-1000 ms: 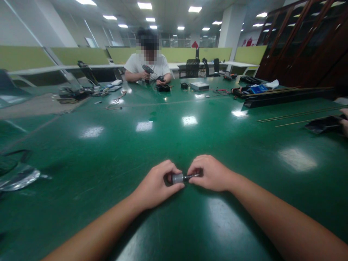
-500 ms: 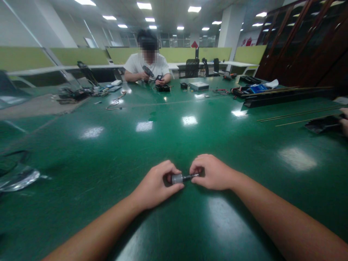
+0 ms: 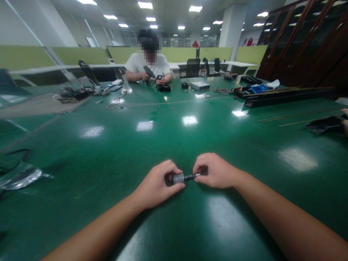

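Observation:
Close in front of me, just over the green table [image 3: 116,145], is a short grey cylinder [image 3: 178,178] with a thin dark shaft [image 3: 189,177] pointing right. Its exact kind I cannot make out. My left hand [image 3: 159,183] has thumb and fingers wrapped round the cylinder's left end. At the shaft's shiny far end [image 3: 196,175], my right hand [image 3: 214,170] pinches with thumb and fingertips. Part of each end is hidden by the fingers.
A co-worker [image 3: 148,63] across the table holds a power drill [image 3: 149,71] near a black box [image 3: 163,88]. A grey box [image 3: 199,86], thin rods [image 3: 299,115] and a dark channel [image 3: 288,98] lie about. Clear plastic [image 3: 21,177] lies left; another person's hand [image 3: 344,121] shows right.
My right hand has shifted slightly right and up along the shaft's end. My left hand keeps its hold on the cylinder, almost unmoved.

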{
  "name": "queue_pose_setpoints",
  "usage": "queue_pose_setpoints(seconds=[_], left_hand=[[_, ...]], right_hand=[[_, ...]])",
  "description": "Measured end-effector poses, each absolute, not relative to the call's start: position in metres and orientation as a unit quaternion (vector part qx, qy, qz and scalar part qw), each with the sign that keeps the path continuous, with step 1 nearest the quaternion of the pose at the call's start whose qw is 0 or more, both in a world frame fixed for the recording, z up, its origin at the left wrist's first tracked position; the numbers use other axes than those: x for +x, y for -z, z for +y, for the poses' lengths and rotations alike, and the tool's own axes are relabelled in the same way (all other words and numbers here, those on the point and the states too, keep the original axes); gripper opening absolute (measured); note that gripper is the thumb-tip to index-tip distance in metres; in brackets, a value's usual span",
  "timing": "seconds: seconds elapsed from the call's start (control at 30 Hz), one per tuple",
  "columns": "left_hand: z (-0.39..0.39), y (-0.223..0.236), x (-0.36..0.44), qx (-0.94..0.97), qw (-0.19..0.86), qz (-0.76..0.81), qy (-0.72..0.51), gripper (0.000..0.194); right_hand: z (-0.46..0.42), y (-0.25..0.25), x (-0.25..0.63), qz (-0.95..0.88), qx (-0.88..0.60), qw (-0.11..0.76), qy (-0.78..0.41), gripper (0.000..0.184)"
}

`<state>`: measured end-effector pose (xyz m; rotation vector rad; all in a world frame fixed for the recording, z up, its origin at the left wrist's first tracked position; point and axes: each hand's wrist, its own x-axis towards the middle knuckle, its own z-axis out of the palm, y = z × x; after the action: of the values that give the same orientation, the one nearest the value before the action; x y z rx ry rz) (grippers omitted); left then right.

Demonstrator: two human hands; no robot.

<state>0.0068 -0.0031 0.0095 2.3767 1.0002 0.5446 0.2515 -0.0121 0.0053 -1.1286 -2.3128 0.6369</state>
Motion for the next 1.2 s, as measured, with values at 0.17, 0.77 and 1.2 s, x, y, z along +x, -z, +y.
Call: queue_pose_setpoints(seconds=[0.17, 0.77, 1.2], left_hand=[[-0.004, -0.011, 0.008, 0.873, 0.248, 0.37, -0.198, 0.017], [-0.004, -0.011, 0.007, 0.872, 0.251, 0.371, -0.197, 0.018], [-0.003, -0.011, 0.006, 0.873, 0.25, 0.367, -0.199, 0.018]], right_hand=[[-0.012, -0.008, 0.253, -0.843, -0.417, 0.237, -0.245, 0.006], [-0.01, -0.012, 0.259, -0.843, -0.419, 0.225, -0.252, 0.007], [-0.008, -0.012, 0.263, -0.846, -0.423, 0.211, -0.246, 0.007]])
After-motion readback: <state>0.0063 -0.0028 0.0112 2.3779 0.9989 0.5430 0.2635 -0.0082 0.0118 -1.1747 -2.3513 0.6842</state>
